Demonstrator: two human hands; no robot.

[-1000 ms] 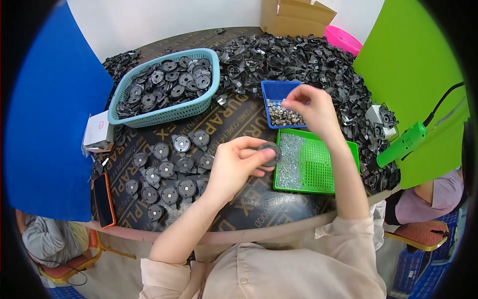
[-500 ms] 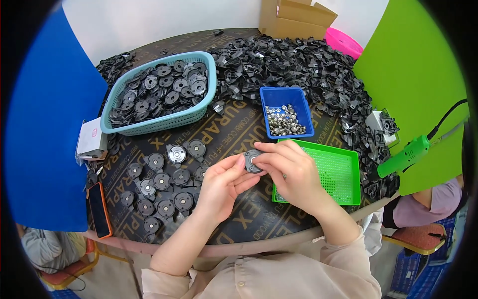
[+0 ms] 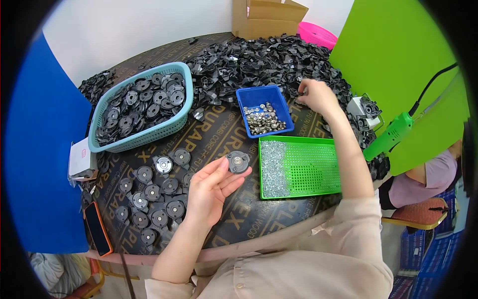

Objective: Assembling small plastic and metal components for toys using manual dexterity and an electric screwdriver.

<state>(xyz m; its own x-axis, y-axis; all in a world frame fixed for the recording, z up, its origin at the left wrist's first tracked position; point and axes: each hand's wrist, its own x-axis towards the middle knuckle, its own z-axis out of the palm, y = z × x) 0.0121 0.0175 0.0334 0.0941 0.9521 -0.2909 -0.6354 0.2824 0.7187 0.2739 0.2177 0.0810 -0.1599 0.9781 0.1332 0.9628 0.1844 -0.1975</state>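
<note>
My left hand (image 3: pixel 206 193) grips a round dark grey plastic disc (image 3: pixel 238 162) between thumb and fingers, a metal piece at its centre. Stretched out to the far right, my right hand (image 3: pixel 319 96) is at the near edge of a pile of black plastic pieces (image 3: pixel 264 59). Its fingers are bent together around a small black piece (image 3: pixel 301 92), partly hidden. Just left of that hand stands a blue bin (image 3: pixel 241 110) of small round metal parts. A green tray (image 3: pixel 311 193) lies beneath my right forearm, small silvery screws (image 3: pixel 274 169) heaped at its left end.
Several similar discs (image 3: pixel 159 218) lie at left, near an orange-edged phone (image 3: pixel 98 230). A light blue basket (image 3: pixel 144 139) full of grey discs stands behind them. A green power screwdriver (image 3: pixel 391 135) hangs at right. Blue (image 3: pixel 45 149) and green (image 3: pixel 393 65) panels flank the table.
My right hand has let go of the disc and moved away to the black pile. The left hand still holds the disc, now face up. The whole view has shifted.
</note>
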